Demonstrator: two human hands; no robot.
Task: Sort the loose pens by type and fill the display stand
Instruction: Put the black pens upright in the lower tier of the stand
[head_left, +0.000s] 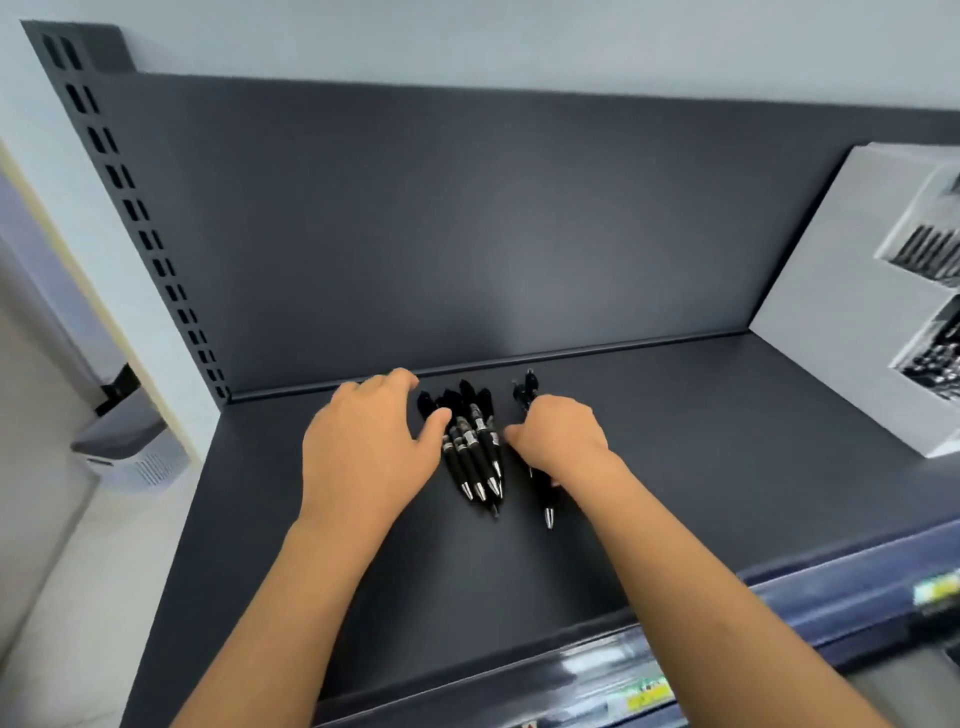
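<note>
Since both lots sit near the middle of the frame, I'll start there. The pen bundle (475, 452) is a handful of black click pens lying flat on the shelf (701, 467). Long axis runs top-to-bottom of frame, silver tips toward the lower edge, clip ends toward the back panel (467, 234). They fan slightly and sit closer together at the tips. Grey labels mid-barrel are too blurred to read.

Just right of the bundle are the held pens (549, 512), black too and on the same heading. One silver tip shows below the hand and clip ends poke out above it. The hand hides the count.

The right hand (558, 436) is palm down with fingers curled round the held pens. Its thumb is just beside the bundle's right side; I can't tell if it touches. The left hand (363, 447) is palm down left of the bundle, fingers loosely straight and a little spread. Its thumb touches the bundle's left side and it grips nothing.

The display stand (841, 332) is at the right edge of frame on the same shelf, well apart from both lots. It is white and stepped, with two tiers in view, each holding dark pens. It's blurred, so I can't give types or count.

The shelf is matte dark grey and the back panel matches. A slotted upright (135, 208) runs down the upper left. A price rail (623, 670) with a yellow-green tag runs along the lower front edge. There's a pale wall (519, 41) above and light floor (62, 597) at lower left.
</note>
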